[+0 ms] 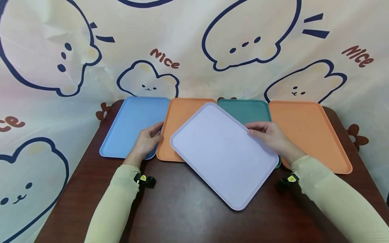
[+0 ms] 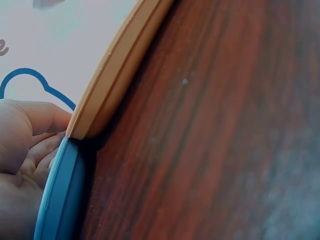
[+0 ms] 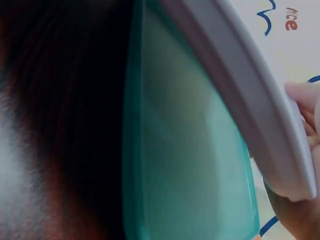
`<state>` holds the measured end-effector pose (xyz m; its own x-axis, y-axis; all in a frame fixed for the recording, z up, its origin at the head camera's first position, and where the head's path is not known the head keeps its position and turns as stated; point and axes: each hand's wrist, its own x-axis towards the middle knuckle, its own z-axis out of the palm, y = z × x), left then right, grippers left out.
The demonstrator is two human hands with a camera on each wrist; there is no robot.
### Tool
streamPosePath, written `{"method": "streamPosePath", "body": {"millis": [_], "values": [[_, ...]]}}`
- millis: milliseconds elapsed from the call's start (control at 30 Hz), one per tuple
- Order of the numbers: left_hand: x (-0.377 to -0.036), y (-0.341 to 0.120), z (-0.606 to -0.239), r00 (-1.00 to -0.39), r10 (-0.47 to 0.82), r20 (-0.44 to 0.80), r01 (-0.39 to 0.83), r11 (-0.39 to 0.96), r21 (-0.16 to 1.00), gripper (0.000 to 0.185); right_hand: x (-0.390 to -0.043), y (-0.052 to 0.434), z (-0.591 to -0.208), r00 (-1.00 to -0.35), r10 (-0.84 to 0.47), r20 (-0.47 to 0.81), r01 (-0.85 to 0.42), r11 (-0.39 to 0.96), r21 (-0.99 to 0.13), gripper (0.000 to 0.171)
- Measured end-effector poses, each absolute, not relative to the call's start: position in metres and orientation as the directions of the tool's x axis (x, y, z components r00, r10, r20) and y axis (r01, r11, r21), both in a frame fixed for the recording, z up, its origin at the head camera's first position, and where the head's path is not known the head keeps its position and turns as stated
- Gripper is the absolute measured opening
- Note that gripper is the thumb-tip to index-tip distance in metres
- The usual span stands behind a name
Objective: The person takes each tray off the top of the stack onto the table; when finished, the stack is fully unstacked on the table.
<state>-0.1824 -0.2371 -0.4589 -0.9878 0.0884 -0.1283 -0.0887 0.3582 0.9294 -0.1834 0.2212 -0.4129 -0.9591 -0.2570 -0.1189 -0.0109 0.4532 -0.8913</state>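
Observation:
A pale lavender tray (image 1: 223,155) lies askew, tilted above the orange tray (image 1: 173,145) and the green tray (image 1: 246,108). My right hand (image 1: 271,136) pinches its upper right edge, thumb on top; in the right wrist view, the lavender tray's rim (image 3: 260,100) stands clear over the green tray (image 3: 190,150). My left hand (image 1: 146,140) is at the seam between the blue tray (image 1: 138,118) and that orange tray, fingertips touching the orange edge. Close up, a fingertip meets the orange rim (image 2: 115,70) just above the blue rim (image 2: 60,195); fingers bend loosely behind.
A second orange tray (image 1: 307,131) ends the row at the right, beside the green one. All the trays rest on a dark brown wooden table (image 1: 170,209). Behind hangs a pale cloth (image 1: 194,81) printed with cartoon animals, close against the table's far edge.

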Motion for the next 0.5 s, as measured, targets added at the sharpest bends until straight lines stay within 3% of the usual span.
{"method": "streamPosePath", "body": {"millis": [300, 500], "values": [[-0.183, -0.238, -0.458, -0.988, 0.096, -0.125, -0.084, 0.352, 0.932, 0.056, -0.171, 0.209, -0.414, -0.841, -0.536, -0.074, -0.162, 0.380, -0.911, 0.025], [-0.183, -0.237, -0.460, -0.988, 0.098, -0.123, -0.083, 0.341, 0.936, 0.056, -0.157, 0.195, -0.416, -0.765, -0.638, -0.089, -0.198, 0.365, -0.910, 0.021]]}}
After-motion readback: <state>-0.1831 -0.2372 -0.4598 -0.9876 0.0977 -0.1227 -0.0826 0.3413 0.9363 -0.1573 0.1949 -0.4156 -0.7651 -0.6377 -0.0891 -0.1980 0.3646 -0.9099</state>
